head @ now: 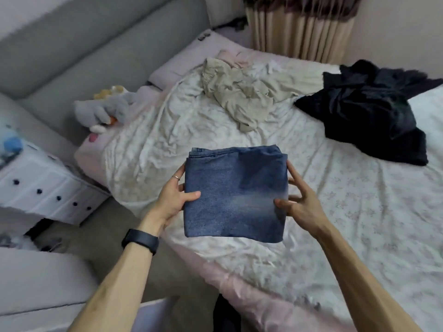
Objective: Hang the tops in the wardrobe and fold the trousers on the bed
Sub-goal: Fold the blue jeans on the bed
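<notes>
Fingers (191, 195) of the left hand (173, 200) and right hand (303, 208) are pinching the folded jeans (235, 195) by both sides just over the bed (347, 212), and the right's splayed, looser grip is, I judge, risking the layers slipping open.

The right edge cuts off the bed (359, 212), the left edge the white drawers (48, 188) and a blurred blue object (12, 143).
</notes>
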Available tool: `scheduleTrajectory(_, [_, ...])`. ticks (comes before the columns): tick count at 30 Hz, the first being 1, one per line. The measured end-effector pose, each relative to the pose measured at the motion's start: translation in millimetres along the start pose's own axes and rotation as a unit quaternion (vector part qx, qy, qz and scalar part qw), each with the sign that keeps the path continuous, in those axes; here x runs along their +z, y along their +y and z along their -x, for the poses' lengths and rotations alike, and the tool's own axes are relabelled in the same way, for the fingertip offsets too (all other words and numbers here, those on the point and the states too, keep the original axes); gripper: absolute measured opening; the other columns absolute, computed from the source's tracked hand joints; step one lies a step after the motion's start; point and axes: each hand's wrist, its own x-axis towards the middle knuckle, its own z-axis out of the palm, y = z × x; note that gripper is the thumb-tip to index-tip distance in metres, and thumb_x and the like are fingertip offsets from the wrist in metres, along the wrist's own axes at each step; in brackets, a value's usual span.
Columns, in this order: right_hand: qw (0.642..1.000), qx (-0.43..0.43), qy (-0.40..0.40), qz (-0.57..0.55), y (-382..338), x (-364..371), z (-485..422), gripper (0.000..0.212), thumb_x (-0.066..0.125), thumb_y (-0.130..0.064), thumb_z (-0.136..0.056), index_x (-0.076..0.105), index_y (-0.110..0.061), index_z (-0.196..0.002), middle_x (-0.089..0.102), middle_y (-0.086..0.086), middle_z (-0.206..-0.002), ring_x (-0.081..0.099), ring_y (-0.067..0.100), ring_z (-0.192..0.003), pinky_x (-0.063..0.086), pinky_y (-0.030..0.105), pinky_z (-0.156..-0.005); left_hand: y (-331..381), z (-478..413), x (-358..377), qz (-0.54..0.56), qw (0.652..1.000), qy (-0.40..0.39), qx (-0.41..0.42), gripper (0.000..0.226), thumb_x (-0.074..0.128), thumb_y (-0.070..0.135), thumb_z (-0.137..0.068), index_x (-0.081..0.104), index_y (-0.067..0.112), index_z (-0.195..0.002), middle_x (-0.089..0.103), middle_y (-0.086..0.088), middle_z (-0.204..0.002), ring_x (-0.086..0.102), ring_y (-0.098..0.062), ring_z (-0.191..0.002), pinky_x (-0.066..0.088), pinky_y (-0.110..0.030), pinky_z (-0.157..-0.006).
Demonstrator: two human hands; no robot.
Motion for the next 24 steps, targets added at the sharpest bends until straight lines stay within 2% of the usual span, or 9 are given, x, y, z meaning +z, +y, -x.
scheduleTrajectory(3, [0.996, -0.077, -0.050, 0.008, -56, 11, 15, 0.097, 0.073, 0.000, -0.086, 0.034, -0.069, -0.141, 0.053, -0.021, -0.135, 0.072, 0.014, -0.097, 0.060, 0.031, -0.067, 39, 71, -28, 0.019, 0.996, 0.061, 0.065, 0.093, 0.074, -0.010, -0.081, 0.041, 0.044, -0.149, 0.071, -0.005, -0.121, 0.068, -0.025, -0.112, 0.059, -0.033, -0.074])
scheduleTrajectory(6, [0.983, -0.159, -0.092, 0.020, -111, 39, 30, 0.097, 0.074, 0.003, -0.085, 0.034, -0.060, -0.147, 0.055, -0.035, -0.127, 0.064, 0.010, -0.115, 0.060, 0.029, -0.080, 72, 147, -57, 0.034, 0.981, 0.130, 0.137, 0.092, 0.078, -0.004, -0.074, 0.048, 0.051, -0.141, 0.071, 0.000, -0.124, 0.068, -0.020, -0.113, 0.058, -0.035, -0.082])
scheduleTrajectory(8, [0.969, -0.212, -0.127, 0.018, -145, 64, 36, 0.098, 0.073, 0.007, -0.084, 0.034, -0.051, -0.152, 0.055, -0.039, -0.127, 0.054, 0.003, -0.125, 0.056, 0.024, -0.089, 88, 196, -76, 0.041, 0.968, 0.175, 0.176, 0.088, 0.076, -0.003, -0.073, 0.052, 0.057, -0.133, 0.071, 0.003, -0.125, 0.068, -0.017, -0.113, 0.058, -0.031, -0.084])
scheduleTrajectory(11, [0.939, -0.286, -0.192, 0.025, -197, 115, 55, 0.099, 0.071, 0.008, -0.084, 0.033, -0.051, -0.152, 0.054, -0.038, -0.130, 0.050, -0.004, -0.128, 0.053, 0.018, -0.089, 104, 278, -109, 0.044, 0.939, 0.265, 0.215, 0.085, 0.077, 0.002, -0.072, 0.054, 0.061, -0.129, 0.071, 0.003, -0.124, 0.068, -0.017, -0.112, 0.058, -0.030, -0.086])
scheduleTrajectory(13, [0.922, -0.310, -0.231, 0.015, -224, 144, 65, 0.101, 0.071, 0.008, -0.084, 0.032, -0.058, -0.149, 0.055, -0.040, -0.126, 0.053, -0.001, -0.124, 0.053, 0.021, -0.087, 110, 319, -124, 0.041, 0.921, 0.311, 0.231, 0.090, 0.078, -0.003, -0.076, 0.048, 0.051, -0.141, 0.071, 0.002, -0.125, 0.068, -0.019, -0.114, 0.058, -0.035, -0.090])
scheduleTrajectory(15, [0.903, -0.329, -0.277, 0.008, -244, 173, 82, 0.101, 0.071, 0.008, -0.084, 0.032, -0.060, -0.148, 0.054, -0.038, -0.129, 0.055, 0.005, -0.124, 0.054, 0.032, -0.089, 108, 360, -136, 0.031, 0.903, 0.354, 0.240, 0.092, 0.074, -0.009, -0.081, 0.042, 0.045, -0.148, 0.070, 0.007, -0.126, 0.067, -0.016, -0.114, 0.057, -0.036, -0.092])
scheduleTrajectory(18, [0.866, -0.365, -0.342, -0.017, -262, 225, 115, 0.100, 0.071, 0.011, -0.084, 0.033, -0.054, -0.151, 0.055, -0.026, -0.138, 0.055, 0.013, -0.127, 0.054, 0.037, -0.093, 97, 434, -146, 0.028, 0.874, 0.416, 0.250, 0.090, 0.075, -0.002, -0.078, 0.045, 0.054, -0.142, 0.068, 0.006, -0.131, 0.065, -0.016, -0.118, 0.057, -0.034, -0.094])
scheduleTrajectory(21, [0.836, -0.378, -0.393, -0.057, -266, 261, 150, 0.099, 0.073, 0.009, -0.084, 0.035, -0.055, -0.150, 0.058, -0.021, -0.137, 0.057, 0.016, -0.126, 0.055, 0.032, -0.094, 85, 495, -147, 0.030, 0.841, 0.479, 0.249, 0.087, 0.077, 0.002, -0.075, 0.048, 0.060, -0.135, 0.069, 0.001, -0.130, 0.066, -0.020, -0.119, 0.057, -0.034, -0.094])
scheduleTrajectory(24, [0.807, -0.382, -0.443, -0.083, -264, 289, 180, 0.098, 0.074, 0.006, -0.085, 0.035, -0.056, -0.149, 0.059, -0.028, -0.129, 0.065, 0.008, -0.112, 0.055, 0.018, -0.086, 73, 550, -139, 0.027, 0.808, 0.538, 0.237, 0.088, 0.078, 0.004, -0.073, 0.048, 0.059, -0.134, 0.073, -0.002, -0.122, 0.068, -0.023, -0.114, 0.057, -0.034, -0.090])
